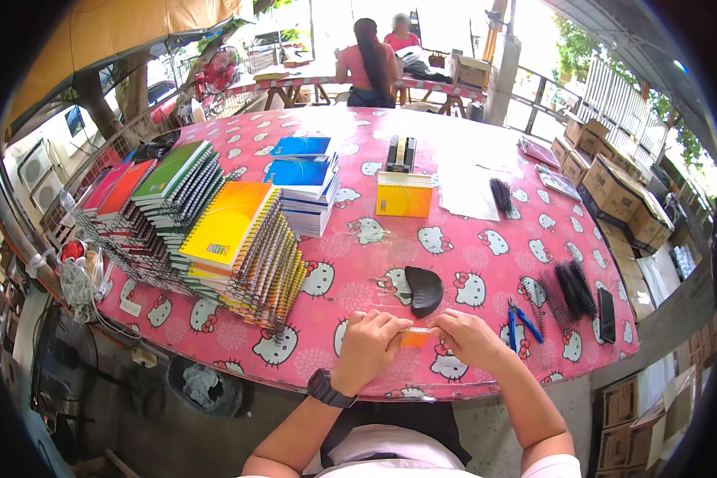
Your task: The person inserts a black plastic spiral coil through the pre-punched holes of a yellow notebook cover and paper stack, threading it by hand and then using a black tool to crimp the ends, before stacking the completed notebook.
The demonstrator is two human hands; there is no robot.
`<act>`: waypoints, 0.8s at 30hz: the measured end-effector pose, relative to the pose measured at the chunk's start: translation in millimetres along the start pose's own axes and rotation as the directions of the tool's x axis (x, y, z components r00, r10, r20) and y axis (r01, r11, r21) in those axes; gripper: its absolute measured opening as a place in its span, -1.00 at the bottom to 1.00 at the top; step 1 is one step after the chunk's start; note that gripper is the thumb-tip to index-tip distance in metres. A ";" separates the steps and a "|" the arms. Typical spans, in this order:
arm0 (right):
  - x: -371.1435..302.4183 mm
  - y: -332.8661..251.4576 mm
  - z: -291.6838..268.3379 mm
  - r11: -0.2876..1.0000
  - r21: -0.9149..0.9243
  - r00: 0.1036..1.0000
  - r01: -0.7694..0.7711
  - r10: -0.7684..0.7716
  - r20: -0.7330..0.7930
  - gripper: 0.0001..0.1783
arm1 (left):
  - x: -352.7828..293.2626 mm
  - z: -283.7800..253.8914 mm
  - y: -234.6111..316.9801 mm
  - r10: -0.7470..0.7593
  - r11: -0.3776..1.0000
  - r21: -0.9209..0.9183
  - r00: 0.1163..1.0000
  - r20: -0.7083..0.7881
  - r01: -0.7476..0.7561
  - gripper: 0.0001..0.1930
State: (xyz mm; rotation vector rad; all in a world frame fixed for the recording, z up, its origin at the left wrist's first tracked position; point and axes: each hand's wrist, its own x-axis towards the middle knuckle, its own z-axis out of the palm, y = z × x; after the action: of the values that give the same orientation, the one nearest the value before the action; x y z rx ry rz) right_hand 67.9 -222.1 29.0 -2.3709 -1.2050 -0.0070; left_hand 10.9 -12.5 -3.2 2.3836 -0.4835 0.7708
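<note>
At the near edge of the table, my left hand [372, 344] and my right hand [474, 338] pinch the two sides of a small orange notebook [415, 338] with a white top edge. Much of it is hidden by my fingers, and I cannot see a coil on it. A black half-round object [425, 291] lies just beyond my hands. To the right of my right hand rest blue-handled pliers [524, 325]. A dark watch [330, 389] is on my left wrist.
Tall stacks of spiral notebooks [229, 225] stand at left, with blue notebooks [300, 177] behind. A yellow notebook pile [404, 196] sits mid-table before a tape dispenser [402, 154]. Black coils [573, 288] and a phone [606, 315] lie right. Two people work at a far table.
</note>
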 end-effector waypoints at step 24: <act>13.4 -0.5 2.5 0.987 0.160 1.000 0.026 -0.025 -0.005 -0.48 | 2.4 11.5 8.5 0.019 1.000 0.012 0.999 0.048 -0.020 -0.69</act>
State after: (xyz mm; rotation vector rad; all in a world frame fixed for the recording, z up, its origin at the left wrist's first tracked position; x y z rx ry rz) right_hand 75.2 -210.6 29.9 -2.2154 -1.1886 0.0760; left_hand 13.3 -26.5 -5.8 2.4173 -0.5234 0.7285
